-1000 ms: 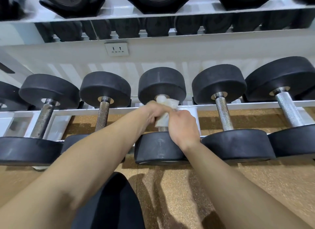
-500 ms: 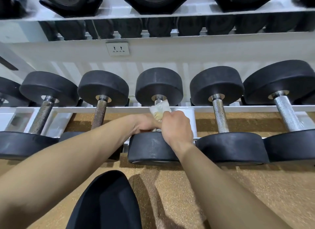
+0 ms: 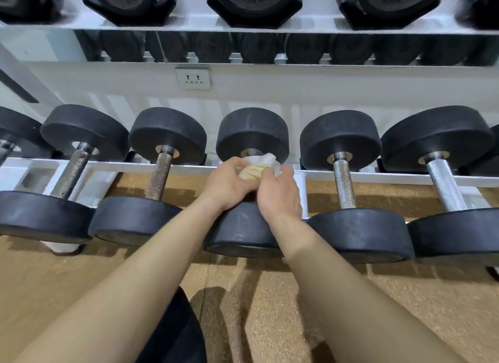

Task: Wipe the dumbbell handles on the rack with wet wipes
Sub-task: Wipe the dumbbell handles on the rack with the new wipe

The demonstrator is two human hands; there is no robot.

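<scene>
While on rack (image 3: 372, 177), dumbbell (image 3: 252, 130) (wet wipe (image 3: 267, 160)) under left hand (image 3: 226, 184), right hand (image 3: 278, 198).

Straight ahead, a plain white wall (image 3: 324, 87) fills the middle of the view, and there's a white double power socket (image 3: 192, 78) set on it, just left of centre. Lower down, faint pale upright streaks (image 3: 175, 103) show across that wall. Far left, a dark diagonal bar (image 3: 16, 86) cuts in from the edge. The white rack (image 3: 378, 177) runs the full width, one rail low, another shelf (image 3: 189, 25) up top. Underfoot, a speckled tan floor (image 3: 405, 295), cork-like in look, visible between the rails too. Soft grey shadows (image 3: 216, 303) fall across it near the bottom. The light is even and bright.
</scene>
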